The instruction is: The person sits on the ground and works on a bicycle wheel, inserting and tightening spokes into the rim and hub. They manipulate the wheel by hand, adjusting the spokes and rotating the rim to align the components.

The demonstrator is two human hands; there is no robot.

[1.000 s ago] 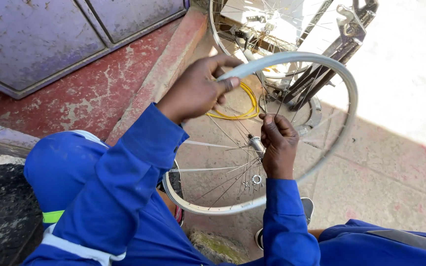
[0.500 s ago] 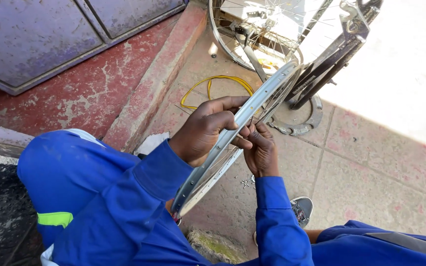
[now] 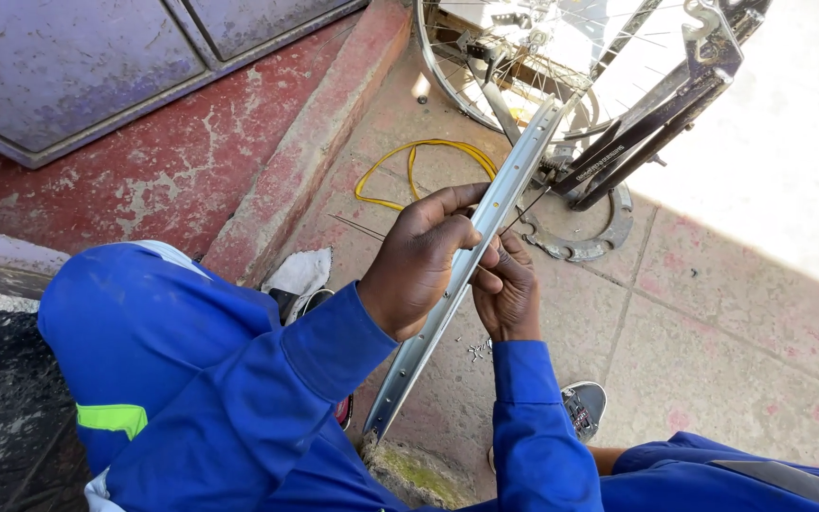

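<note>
Edge-on, the silver wheel rim [image 3: 471, 261] runs between my hands: my left hand [image 3: 419, 261] clasps it, my right hand [image 3: 509, 289] pinches beside it.

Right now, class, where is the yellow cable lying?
In the head view, the yellow cable lies looped on the paving, up centre beyond the left hand, between the red kerb and the standing bicycle wheel.

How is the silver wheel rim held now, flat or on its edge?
On its edge: the rim appears as a narrow strip, gripped between left hand and right hand.
</note>
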